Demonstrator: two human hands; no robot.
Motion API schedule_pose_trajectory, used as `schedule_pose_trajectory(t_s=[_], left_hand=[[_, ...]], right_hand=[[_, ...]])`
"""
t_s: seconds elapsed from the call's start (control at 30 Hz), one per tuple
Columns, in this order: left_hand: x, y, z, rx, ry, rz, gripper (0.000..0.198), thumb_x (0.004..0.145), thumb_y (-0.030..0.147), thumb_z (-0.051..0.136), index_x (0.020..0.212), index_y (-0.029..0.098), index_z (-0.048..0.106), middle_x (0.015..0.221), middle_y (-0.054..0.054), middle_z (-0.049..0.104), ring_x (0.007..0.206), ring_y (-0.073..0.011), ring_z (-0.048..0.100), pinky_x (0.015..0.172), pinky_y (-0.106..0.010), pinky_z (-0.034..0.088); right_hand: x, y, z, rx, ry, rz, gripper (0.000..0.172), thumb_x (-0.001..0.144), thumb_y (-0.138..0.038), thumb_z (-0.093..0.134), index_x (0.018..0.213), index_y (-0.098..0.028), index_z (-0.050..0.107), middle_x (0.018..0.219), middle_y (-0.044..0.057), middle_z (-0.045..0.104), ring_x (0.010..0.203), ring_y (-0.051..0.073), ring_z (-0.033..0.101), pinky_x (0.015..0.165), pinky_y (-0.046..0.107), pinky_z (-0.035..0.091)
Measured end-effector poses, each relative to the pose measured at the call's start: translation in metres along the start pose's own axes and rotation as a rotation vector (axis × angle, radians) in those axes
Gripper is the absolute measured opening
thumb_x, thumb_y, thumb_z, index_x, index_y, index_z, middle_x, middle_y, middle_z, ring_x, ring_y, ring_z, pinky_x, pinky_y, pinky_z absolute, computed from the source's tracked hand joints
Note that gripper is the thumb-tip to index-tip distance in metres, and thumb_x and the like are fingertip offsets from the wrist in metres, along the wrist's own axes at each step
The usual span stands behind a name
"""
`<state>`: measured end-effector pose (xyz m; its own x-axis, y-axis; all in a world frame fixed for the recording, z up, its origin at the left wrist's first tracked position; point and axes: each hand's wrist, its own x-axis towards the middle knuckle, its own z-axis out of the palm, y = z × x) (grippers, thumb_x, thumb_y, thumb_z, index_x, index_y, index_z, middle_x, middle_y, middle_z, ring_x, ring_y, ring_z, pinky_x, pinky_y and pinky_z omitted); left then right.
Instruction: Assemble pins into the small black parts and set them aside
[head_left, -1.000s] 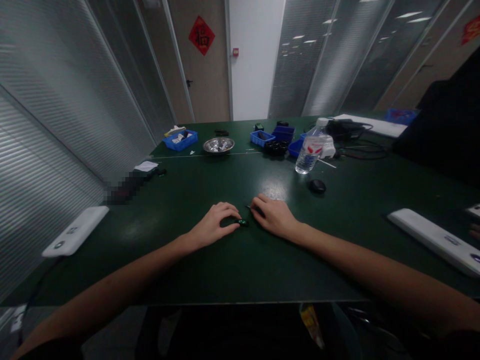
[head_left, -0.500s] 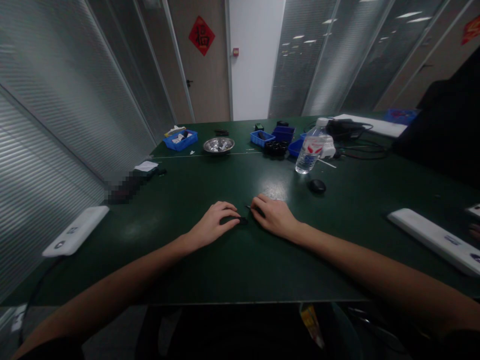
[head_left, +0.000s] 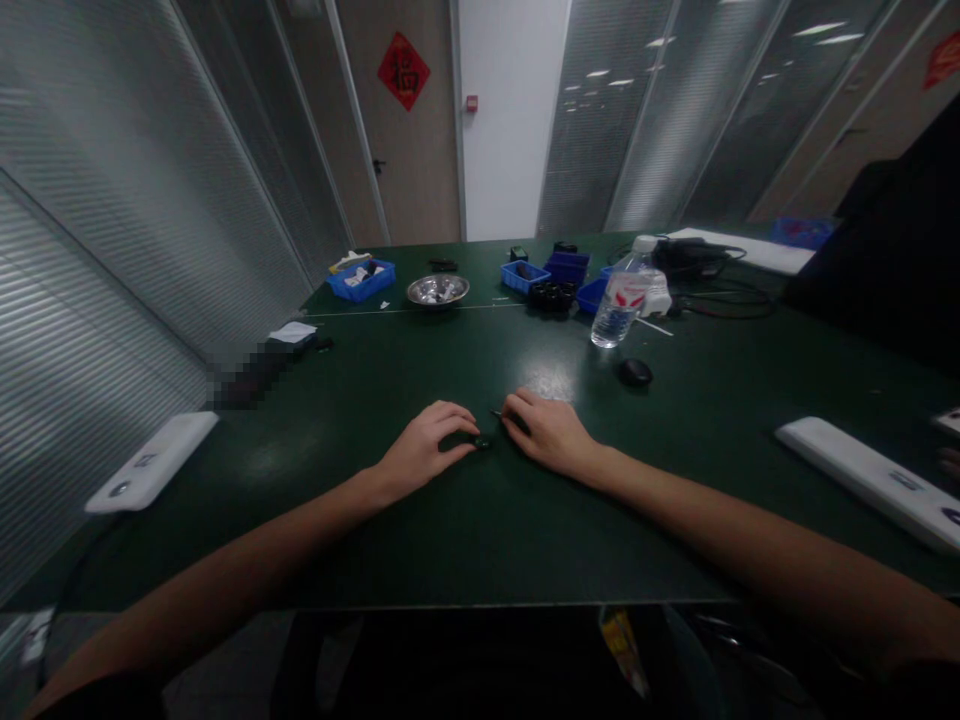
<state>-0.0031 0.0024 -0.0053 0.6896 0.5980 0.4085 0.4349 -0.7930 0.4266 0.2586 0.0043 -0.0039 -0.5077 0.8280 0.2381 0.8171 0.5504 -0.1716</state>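
Observation:
Both my hands rest on the dark green table (head_left: 480, 530) near its middle. My left hand (head_left: 426, 446) is curled, with fingertips pinching a small dark part (head_left: 482, 440) that lies on the table. My right hand (head_left: 547, 432) is closed round a thin dark tool (head_left: 501, 415) whose tip points left toward that part. The two hands are a few centimetres apart.
A water bottle (head_left: 619, 303) and a black round object (head_left: 634, 372) stand beyond my right hand. Blue bins (head_left: 361, 279), a metal bowl (head_left: 437, 290) and cables sit at the far end. White flat devices lie at the left (head_left: 150, 463) and right (head_left: 870, 480) edges.
My left hand's fingers have drawn the small part slightly back and closer under them; its green glint no longer shows. My right hand has stayed where it was.

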Motion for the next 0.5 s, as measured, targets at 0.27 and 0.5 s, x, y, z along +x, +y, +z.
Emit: schedule_pose_trajectory(t_s=[0.27,0.5], left_hand=[[-0.0073,0.0077,0.0019,0.163,0.116,0.277,0.019,0.098,0.017,0.061,0.116,0.019,0.067,0.116,-0.008,0.069,0.112,-0.0224,0.061,0.096,-0.04,0.048],[-0.0003,0.0087,-0.001,0.087,-0.064,0.097,0.019,0.098,0.03,0.063,0.114,0.02,0.067,0.116,-0.007,0.067,0.111,-0.0225,0.06,0.095,-0.039,0.046]], right_hand=[[0.0002,0.0,0.0013,-0.002,0.012,0.007,0.017,0.103,-0.032,0.047,0.11,-0.022,0.058,0.106,0.005,0.062,0.082,0.017,0.06,0.066,0.028,0.038],[-0.0003,0.0001,0.0004,0.007,0.013,-0.001,0.016,0.102,-0.032,0.048,0.109,-0.021,0.059,0.106,0.006,0.062,0.08,0.017,0.059,0.066,0.027,0.037]])
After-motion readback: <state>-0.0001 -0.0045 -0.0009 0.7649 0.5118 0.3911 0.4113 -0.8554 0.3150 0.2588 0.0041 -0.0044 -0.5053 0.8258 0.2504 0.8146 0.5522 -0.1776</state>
